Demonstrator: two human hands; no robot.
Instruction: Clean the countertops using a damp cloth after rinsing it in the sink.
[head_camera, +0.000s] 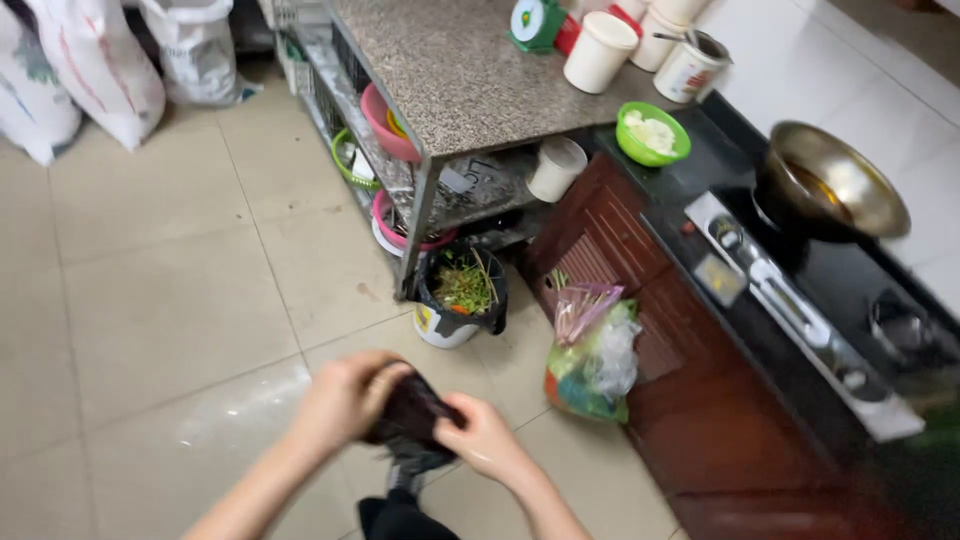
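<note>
Both hands (415, 415) grip what looks like a dark bag (412, 418).

Even, soft indoor light; faint glare on floor tiles (170, 300); weak shadows; overall motion blur, strongest at right edge.

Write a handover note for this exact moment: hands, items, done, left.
Left hand: gripping the dark crumpled plastic bag at its left side.
Right hand: pinching the same bag from the right, above the tiled floor.
Nearby: black-lined waste bin of green scraps; tied multicoloured plastic bag leaning on the brown wooden cabinet.
Done: bag is in both hands.
Left: the bag's contents are not visible.
</note>
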